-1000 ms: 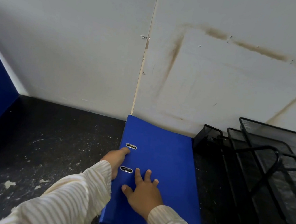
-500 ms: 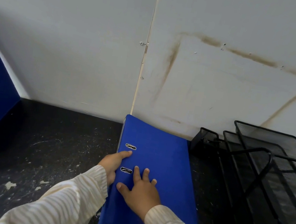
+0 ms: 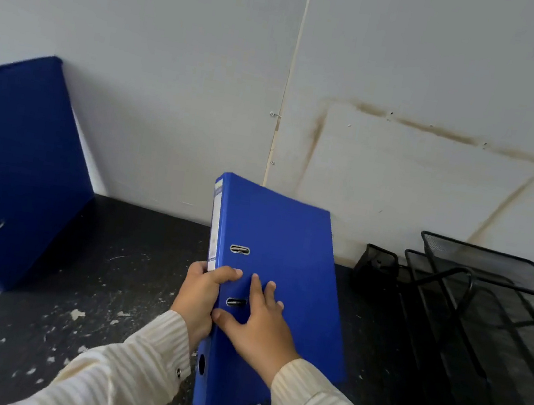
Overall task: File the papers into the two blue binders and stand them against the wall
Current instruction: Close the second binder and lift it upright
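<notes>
Blue binder [image 3: 276, 283], closed, is held tilted off the dark speckled surface [image 3: 101, 281], its cover facing the camera and its spine toward the left, where a white label strip and a round finger hole show. Its far end points at the wall [image 3: 172, 84] without reaching it; its near end hangs just above the surface. The left hand [image 3: 199, 296] wraps the spine at mid-length, fingers [image 3: 227, 274] curled over the spine's edge onto the cover, the thumb hidden behind; this grip is closed on the binder. The right hand [image 3: 257, 325] lies flat on the cover just right of the spine, fingers spread and extended, not curled around any edge, its thumb beside the lower metal slot. Second blue binder [image 3: 17, 172], well left of the held binder, stands leaning with its top touching the wall. Black wire-mesh tray rack [image 3: 483, 321] sits right of the held binder, against the wall.
</notes>
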Demonstrator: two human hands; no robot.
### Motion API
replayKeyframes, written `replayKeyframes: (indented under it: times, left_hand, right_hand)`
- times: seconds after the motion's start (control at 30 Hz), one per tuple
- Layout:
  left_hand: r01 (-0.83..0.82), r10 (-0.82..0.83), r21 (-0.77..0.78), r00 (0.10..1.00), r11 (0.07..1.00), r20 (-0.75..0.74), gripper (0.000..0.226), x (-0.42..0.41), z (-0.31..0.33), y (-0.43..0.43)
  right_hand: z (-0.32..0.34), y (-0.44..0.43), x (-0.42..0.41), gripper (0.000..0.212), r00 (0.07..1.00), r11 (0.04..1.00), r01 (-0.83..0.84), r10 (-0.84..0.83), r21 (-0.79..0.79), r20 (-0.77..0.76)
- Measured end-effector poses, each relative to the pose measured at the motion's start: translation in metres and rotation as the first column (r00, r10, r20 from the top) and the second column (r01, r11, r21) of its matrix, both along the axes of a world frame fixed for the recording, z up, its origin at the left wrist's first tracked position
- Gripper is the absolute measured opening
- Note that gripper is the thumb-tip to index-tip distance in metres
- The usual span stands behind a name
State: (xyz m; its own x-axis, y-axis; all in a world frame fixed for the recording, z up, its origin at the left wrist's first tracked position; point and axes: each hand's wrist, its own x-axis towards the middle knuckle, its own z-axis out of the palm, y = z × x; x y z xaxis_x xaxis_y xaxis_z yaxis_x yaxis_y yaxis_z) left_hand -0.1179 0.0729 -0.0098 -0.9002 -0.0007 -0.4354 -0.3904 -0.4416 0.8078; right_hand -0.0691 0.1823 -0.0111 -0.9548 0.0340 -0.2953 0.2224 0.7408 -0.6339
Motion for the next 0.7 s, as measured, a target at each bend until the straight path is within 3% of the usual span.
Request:
replayKeyframes:
  times: [0.13,0.3,0.43,0.7]
  left_hand:
    - [-0.041,0.032,-0.038,0.976,0.998,-0.215,0.048,0.028,0.007,-0.002]
    - [0.197,-0.249,-0.162,0.867,0.967,-0.432,0.074,0.051,0.009,0.001]
    - [0.315,-0.414,-0.279,0.789,0.907,-0.454,0.079,0.061,0.005,0.006]
    - [0.446,-0.581,-0.381,0.703,0.810,-0.411,0.070,0.069,0.001,0.016]
  right_hand:
    - [0.011,-0.002,0.014,0.102,0.990,0.992,-0.011,-0.007,-0.124,-0.142]
    - [0.018,0.002,0.027,0.105,0.967,0.942,0.061,-0.137,-0.329,-0.215]
    - [0.018,0.011,0.035,0.099,0.962,0.922,0.116,-0.198,-0.370,-0.190]
    - [0.021,0.042,0.044,0.098,0.969,0.899,0.152,-0.216,-0.410,-0.115]
